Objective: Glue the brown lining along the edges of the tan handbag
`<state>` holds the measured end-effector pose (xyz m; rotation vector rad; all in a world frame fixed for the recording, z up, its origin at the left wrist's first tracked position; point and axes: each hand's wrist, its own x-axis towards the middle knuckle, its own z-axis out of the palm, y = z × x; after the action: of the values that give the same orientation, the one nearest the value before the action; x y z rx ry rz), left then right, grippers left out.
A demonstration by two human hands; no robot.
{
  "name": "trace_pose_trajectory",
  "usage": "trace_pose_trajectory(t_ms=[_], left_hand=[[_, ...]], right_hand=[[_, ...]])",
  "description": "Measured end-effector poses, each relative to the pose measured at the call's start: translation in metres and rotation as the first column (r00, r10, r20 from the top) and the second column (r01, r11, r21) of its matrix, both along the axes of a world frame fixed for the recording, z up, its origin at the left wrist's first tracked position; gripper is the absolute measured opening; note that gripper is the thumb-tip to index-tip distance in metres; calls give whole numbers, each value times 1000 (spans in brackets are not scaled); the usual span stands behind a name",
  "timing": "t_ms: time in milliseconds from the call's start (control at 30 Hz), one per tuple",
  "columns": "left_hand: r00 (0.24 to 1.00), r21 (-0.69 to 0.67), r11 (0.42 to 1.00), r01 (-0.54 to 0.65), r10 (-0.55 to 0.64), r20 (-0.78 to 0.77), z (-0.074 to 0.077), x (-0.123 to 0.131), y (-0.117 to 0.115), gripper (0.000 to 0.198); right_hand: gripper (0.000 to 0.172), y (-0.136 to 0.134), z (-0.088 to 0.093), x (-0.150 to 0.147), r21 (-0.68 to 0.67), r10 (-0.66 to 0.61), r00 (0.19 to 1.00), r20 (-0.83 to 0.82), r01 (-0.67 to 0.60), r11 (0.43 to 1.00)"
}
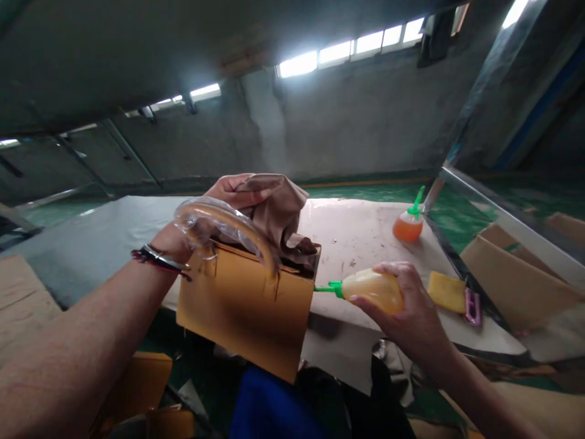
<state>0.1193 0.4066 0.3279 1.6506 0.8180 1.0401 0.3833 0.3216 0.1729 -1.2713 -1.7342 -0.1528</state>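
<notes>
I see the left hand [240, 192] pinching the brown lining [280, 207] above the yellow bag [244, 302] at the table's [350, 222] near edge, seemingly keeping it clear, while the right hand [409, 296], curled round a squeeze bottle [372, 289], holds its green nozzle [336, 289] at the bag's side edge.
</notes>
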Motion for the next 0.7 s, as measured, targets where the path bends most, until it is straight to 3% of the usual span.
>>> trace_pose_trajectory(t_ms=[133,300,533,700], left_hand=[[1000,39,999,20,-19,-10,-9,-9,12,18],[992,67,990,126,-127,11,0,-4,9,15],[1000,110,994,-6,6,3,29,7,0,27],[998,104,993,-49,44,48,27,7,2,26]], right_hand=[[46,-4,-5,-4,5,63,994,91,-64,998],[43,-6,-6,-5,7,79,995,66,-79,997],[46,3,9,1,80,16,998,67,-21,997],[45,11,8,3,114,-16,998,57,9,993]])
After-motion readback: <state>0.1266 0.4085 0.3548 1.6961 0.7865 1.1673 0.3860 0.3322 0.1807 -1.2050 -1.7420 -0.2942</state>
